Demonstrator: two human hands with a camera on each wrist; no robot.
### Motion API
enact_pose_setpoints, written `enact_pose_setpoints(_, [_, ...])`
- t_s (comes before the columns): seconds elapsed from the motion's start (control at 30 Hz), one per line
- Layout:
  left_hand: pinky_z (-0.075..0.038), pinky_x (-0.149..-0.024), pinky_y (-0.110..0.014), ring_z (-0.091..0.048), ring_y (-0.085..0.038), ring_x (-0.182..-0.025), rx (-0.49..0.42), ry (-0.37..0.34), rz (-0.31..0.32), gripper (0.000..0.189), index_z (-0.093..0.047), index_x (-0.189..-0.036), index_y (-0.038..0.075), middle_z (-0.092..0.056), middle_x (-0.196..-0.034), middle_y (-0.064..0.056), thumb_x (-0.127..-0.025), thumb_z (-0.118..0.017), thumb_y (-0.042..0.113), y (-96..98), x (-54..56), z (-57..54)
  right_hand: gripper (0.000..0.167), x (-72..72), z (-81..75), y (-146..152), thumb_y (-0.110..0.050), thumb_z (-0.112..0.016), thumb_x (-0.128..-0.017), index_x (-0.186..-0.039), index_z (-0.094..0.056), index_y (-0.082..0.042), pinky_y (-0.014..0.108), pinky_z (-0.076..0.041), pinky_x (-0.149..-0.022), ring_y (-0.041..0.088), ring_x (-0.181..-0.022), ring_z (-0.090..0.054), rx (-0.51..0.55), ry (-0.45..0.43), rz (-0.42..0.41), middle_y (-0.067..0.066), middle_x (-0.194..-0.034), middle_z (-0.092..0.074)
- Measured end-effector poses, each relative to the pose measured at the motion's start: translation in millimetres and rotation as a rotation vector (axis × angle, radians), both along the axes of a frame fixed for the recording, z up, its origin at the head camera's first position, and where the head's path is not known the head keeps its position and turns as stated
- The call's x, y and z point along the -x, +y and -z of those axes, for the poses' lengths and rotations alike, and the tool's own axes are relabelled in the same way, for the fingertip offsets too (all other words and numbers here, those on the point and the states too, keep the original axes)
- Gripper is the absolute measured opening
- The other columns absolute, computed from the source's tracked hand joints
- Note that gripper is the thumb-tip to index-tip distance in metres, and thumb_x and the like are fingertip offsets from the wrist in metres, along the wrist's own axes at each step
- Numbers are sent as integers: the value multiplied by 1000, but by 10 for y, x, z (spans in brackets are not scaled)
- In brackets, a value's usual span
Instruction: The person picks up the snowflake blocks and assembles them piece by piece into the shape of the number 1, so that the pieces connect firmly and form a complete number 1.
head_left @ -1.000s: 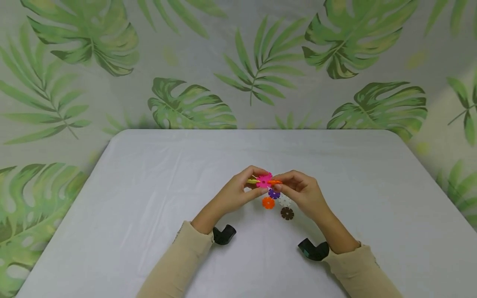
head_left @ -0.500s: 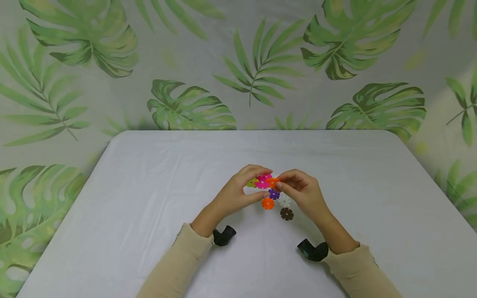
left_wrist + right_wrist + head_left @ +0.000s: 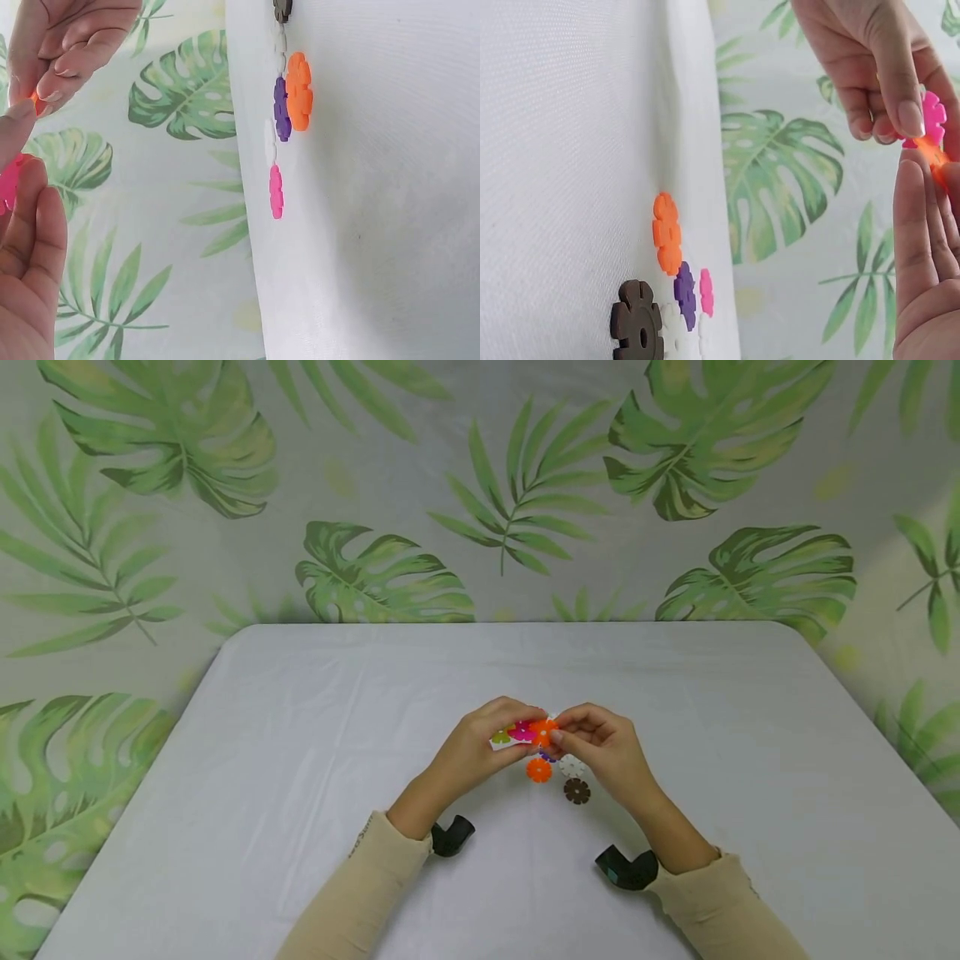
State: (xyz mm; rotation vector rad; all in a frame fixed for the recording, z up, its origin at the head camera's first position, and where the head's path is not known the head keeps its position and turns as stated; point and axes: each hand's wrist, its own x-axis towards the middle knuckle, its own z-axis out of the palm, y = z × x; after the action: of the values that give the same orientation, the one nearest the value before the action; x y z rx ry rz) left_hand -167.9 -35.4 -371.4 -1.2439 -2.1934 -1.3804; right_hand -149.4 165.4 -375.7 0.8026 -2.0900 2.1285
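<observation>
A short row of joined flower-shaped plastic discs is held up between my hands over the table. It has a yellow-green disc (image 3: 500,737), a pink disc (image 3: 522,732) and an orange disc (image 3: 543,732). My left hand (image 3: 474,743) holds the pink part between thumb and fingers. With thumb and fingertips, my right hand (image 3: 611,747) pinches the orange disc at its right side. In the right wrist view, the held orange disc (image 3: 933,157) overlaps the pink one (image 3: 934,112). Fingers hide part of the row.
Loose discs lie on the white table (image 3: 300,777) below my hands: orange (image 3: 538,770), purple (image 3: 548,757), white (image 3: 572,766) and brown (image 3: 577,791). Another pink disc (image 3: 277,192) lies farther back. Black wrist-camera mounts (image 3: 453,837) stick out near both sleeves.
The held row has turned from nearly edge-on to showing its faces, and has shifted slightly left. My left thumb and fingers spread apart, then came together again around it. The table discs stay put.
</observation>
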Motion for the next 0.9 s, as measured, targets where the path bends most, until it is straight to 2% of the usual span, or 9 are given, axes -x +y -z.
enact_pose_setpoints(0.23, [-44,-82,-20,-55,-9,-95,-2,-31,-35,37,-63,-109,6,-61,-102,-3,-74,-73,7,-15,16,17,14,34,1,57,8,-57,-84,-97,-56,9,34,-51,-67,30,-71,-62,-68,22,2,17,-86,-61])
enact_pose_setpoints(0.4, [-43,-82,-19,-55,-6,-92,-4,-50,-94,34,-64,-107,8,-62,-100,-1,-75,-73,13,-43,34,14,19,66,-8,143,7,-57,-84,-102,-58,7,31,-50,-74,24,-84,-62,-153,37,8,21,-95,-60])
enact_pose_setpoints(0.57, [-43,-83,-19,-55,-7,-94,-17,-35,-144,36,-64,-106,7,-63,-100,-1,-73,-75,14,-83,54,-6,24,112,18,220,2,-61,-83,-106,-58,6,27,-48,-79,32,-95,-58,-251,1,2,27,-102,-56])
enact_pose_setpoints(0.67, [-42,-84,-20,-55,-8,-96,-15,-33,-160,38,-63,-107,6,-63,-101,-1,-72,-75,13,-103,61,-19,26,156,66,280,-1,-63,-83,-108,-58,4,27,-46,-82,37,-99,-55,-324,-23,-3,26,-106,-57])
enact_pose_setpoints(0.9, [-42,-85,-21,-54,-9,-97,-17,-43,-170,38,-63,-108,5,-62,-101,-2,-73,-75,12,-127,75,-28,32,240,175,449,-8,-66,-81,-111,-57,-1,39,-41,-89,30,-105,-53,-445,-97,-54,18,-111,-58])
